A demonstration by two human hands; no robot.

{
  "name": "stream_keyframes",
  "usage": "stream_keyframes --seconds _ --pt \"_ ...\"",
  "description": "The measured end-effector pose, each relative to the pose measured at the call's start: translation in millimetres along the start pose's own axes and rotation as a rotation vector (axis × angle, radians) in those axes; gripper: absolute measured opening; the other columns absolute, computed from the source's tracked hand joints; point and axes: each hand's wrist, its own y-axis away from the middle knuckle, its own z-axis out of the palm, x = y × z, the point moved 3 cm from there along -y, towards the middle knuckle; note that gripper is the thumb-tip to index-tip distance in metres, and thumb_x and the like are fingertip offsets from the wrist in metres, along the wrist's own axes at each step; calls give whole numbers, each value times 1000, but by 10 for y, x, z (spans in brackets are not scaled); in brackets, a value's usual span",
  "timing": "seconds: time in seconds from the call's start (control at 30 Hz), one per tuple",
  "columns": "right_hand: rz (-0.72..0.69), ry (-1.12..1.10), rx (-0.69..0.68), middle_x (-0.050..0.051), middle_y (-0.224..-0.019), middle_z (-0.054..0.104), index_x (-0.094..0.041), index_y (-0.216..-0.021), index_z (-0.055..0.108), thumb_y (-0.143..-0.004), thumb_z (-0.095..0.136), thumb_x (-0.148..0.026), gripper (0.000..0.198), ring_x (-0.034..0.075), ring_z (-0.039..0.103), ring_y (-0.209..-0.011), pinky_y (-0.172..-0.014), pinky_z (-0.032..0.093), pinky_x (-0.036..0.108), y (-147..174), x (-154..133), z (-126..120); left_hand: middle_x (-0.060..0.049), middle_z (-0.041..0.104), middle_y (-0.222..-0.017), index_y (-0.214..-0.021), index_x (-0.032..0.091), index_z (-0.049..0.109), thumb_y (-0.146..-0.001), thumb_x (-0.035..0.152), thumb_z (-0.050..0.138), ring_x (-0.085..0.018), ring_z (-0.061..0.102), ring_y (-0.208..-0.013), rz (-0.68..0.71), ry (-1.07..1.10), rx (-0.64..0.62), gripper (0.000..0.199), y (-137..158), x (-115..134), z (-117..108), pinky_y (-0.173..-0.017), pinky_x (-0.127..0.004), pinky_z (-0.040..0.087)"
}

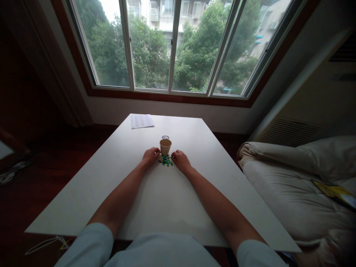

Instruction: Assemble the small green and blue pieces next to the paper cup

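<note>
A brown paper cup (165, 147) stands upright in the middle of the white table. Just on the near side of it lies a loose pile of small green, blue and dark beads or similar bits (167, 160). My left hand (151, 155) rests on the table beside the cup's left side, fingers curled in. To the right of the pile is my right hand (180, 160), its fingertips pinched together at the edge of the bits. Whatever either hand holds is too small to make out. Behind the cup sits a small round, clear-looking object with a dark rim (165, 137).
Printed paper sheets (142, 121) lie at the table's far left corner. The white table (167, 204) stretches toward a window (169, 48). To the right stands a pale sofa (278, 189) with a yellow item (332, 190) on it. Cables (16, 172) lie on the floor at left.
</note>
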Motion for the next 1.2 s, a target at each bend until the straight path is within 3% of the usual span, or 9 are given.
stream_keyframes --seconds 0.9,1.2 --pt "34 8 23 8 -105 63 -20 -103 72 -100 52 -21 21 18 55 -103 -90 41 25 5 39 18 -3 72 -105 -99 26 74 -90 30 56 -18 63 -92 -12 1 0 21 -20 -28 29 -80 -27 45" --pt "-43 4 -5 9 -106 65 -20 -106 73 -99 51 -17 23 19 56 -105 -92 40 26 -17 39 48 -3 72 -104 -99 26 75 -91 30 55 -18 63 -90 21 6 19 21 -20 -42 36 -81 -28 45"
